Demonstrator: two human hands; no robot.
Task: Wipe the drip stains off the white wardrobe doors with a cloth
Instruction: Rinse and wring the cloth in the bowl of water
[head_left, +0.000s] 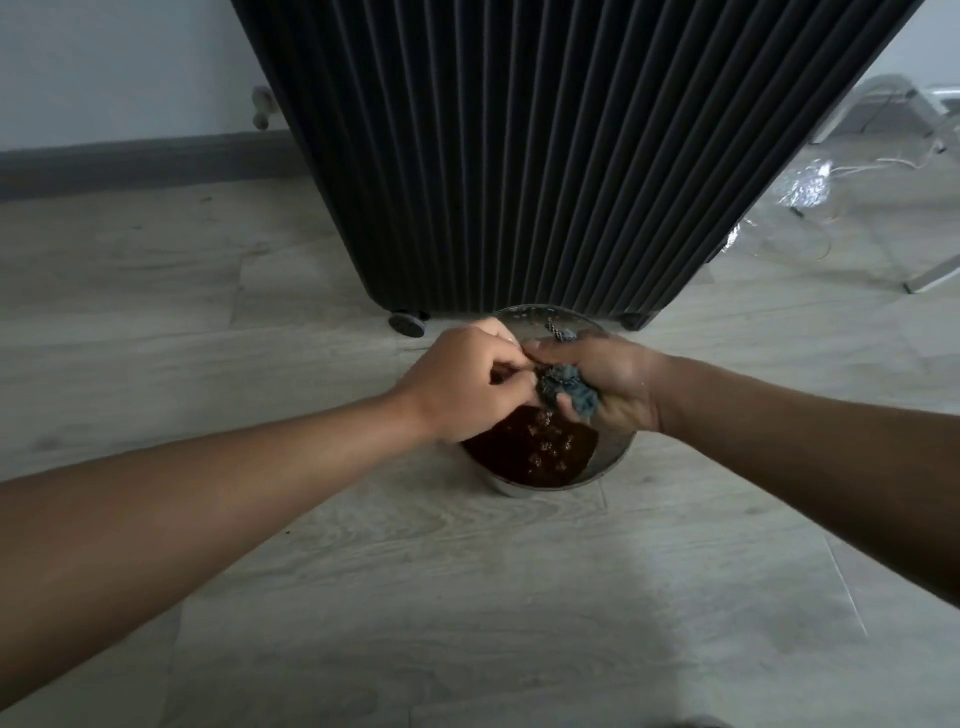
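Two bare forearms reach in from the lower left and lower right corners of the frame and meet at its centre, above the pale wood-look floor (467, 597). The left hand (462, 387) has its fingers curled inward and pinches one end of a grey-blue cloth (569, 387). The right hand (613, 384) is clenched round the rest of the cloth, which bulges out bunched between its fingers; a small patterned corner of the cloth pokes up above the knuckles. Both hands touch each other at the cloth.

Directly beneath them a round bowl (615, 457) stands on the floor, holding dark brown liquid (535, 452) with small bubbles or specks on its surface. The cloth is held over the bowl, clear of the liquid.

Just behind the bowl, filling the upper centre of the frame, stands a tall black ribbed case (519, 156) on small wheels, one wheel (408, 322) showing at its lower left corner. At the upper left is a light wall (130, 67) with a grey skirting board (130, 161) along its foot. At the upper right, crumpled clear plastic (800, 192) and a thin pale cord lie on the floor, near a white metal leg (935, 278).
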